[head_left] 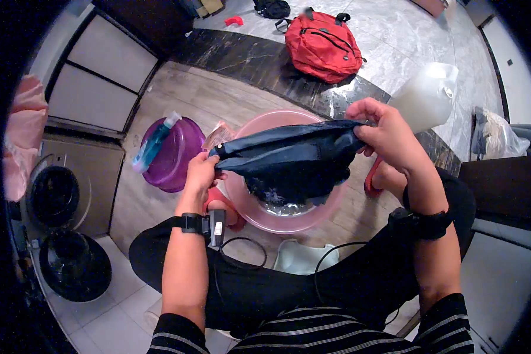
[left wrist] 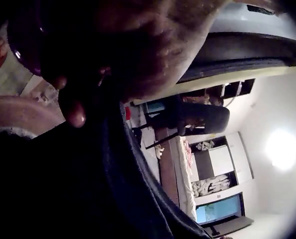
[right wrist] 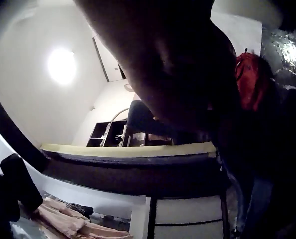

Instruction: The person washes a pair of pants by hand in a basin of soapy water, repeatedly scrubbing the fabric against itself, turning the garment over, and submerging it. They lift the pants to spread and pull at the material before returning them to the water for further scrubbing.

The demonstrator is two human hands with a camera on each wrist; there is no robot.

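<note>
A dark blue garment point(head_left: 289, 156) is stretched sideways above a pink basin point(head_left: 248, 218), in which some clear water shows. My left hand point(head_left: 200, 174) pinches its left end, near a small light button. At the other end my right hand point(head_left: 386, 133) grips the upper corner between thumb and fingers. The left wrist view shows the left hand point(left wrist: 153, 55) in shadow, with the dark cloth point(left wrist: 123, 164) hanging below it. In the right wrist view the right hand point(right wrist: 182, 79) is dark, and its fingertips cannot be made out.
Left of the basin stands a purple basin point(head_left: 186, 162) with a bottle of blue liquid point(head_left: 156, 144) in it. A red backpack point(head_left: 324, 47) lies beyond, and a whitish jug point(head_left: 428, 97) stands at the right. A pale green-white object point(head_left: 304, 258) sits in front of the basin.
</note>
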